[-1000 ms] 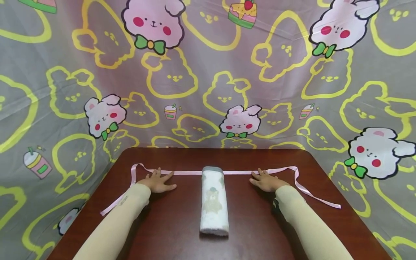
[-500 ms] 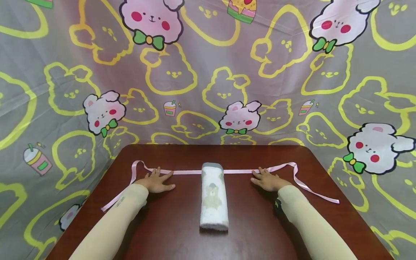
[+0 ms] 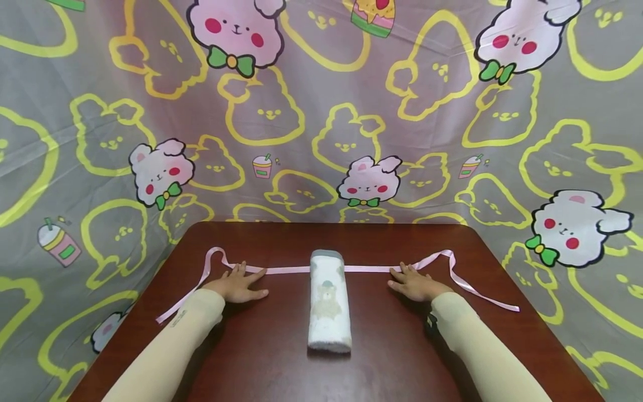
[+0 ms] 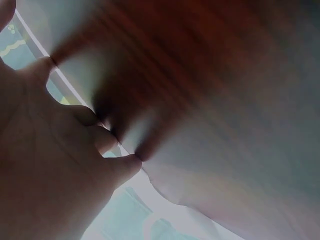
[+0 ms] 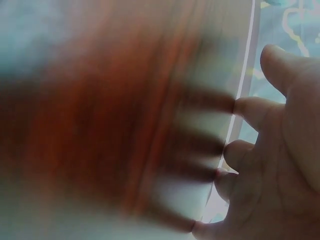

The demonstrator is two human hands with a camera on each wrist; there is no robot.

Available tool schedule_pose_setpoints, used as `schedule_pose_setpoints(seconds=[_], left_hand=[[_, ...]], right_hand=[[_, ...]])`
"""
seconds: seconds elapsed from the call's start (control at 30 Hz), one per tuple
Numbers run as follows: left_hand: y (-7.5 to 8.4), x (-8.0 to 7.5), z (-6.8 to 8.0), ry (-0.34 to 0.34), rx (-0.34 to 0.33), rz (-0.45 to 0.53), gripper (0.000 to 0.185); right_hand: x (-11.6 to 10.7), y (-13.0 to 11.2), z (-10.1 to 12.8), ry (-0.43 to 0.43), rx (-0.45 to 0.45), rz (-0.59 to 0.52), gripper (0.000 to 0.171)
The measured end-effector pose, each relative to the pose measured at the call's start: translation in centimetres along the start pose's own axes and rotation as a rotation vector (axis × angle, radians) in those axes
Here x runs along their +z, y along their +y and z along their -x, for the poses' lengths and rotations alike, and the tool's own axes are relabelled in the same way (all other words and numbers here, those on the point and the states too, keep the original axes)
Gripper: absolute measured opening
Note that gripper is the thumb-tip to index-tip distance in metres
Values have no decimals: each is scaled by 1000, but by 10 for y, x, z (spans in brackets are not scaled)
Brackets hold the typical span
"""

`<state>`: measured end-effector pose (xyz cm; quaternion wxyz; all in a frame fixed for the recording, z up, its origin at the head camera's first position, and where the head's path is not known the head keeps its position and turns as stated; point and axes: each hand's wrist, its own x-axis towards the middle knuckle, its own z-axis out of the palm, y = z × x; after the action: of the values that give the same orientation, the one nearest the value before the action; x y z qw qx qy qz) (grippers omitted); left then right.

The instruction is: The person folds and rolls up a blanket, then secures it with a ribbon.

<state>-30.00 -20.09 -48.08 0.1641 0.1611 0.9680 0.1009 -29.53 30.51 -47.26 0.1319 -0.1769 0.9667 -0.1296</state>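
Observation:
A rolled white towel (image 3: pixel 329 312) with a bear print and a grey end lies lengthwise in the middle of the table. Beneath its far end runs a pink ribbon (image 3: pixel 369 269), stretched straight from side to side, its two tails curving toward the near corners. My left hand (image 3: pixel 236 286) is spread over the ribbon on the left, fingertips touching it. On the right, my right hand (image 3: pixel 416 283) lies the same way, its spread fingers pressing the ribbon. Both wrist views show the fingertips (image 4: pixel 132 162) on the ribbon (image 5: pixel 245 60) and table surface; neither hand touches the towel.
The brown table (image 3: pixel 271 357) has rounded far corners. A grey cartoon-print cloth (image 3: pixel 301 139) hangs behind it and along both sides.
The view has tilted and shifted slightly. Both hands stay spread on the ribbon, and the towel and ribbon keep their places on the table.

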Motion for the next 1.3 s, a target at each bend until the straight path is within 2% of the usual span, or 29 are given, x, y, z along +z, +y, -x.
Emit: schedule_pose_setpoints(seconds=[0.27,0.5,1.1,1.3], left_hand=[[2,-2,11,-17,8,1,84],[2,-3,19,3,31,3,83],[8,6,38,8,73,20,81],[8,13,42,14,93,21,80]], right_hand=[[-1,-6,11,13,-11,-10,63],[2,-9,18,6,-11,-11,63],[14,-13,47,15,-19,25,67],[18,-16,57,4,-16,27,68]])
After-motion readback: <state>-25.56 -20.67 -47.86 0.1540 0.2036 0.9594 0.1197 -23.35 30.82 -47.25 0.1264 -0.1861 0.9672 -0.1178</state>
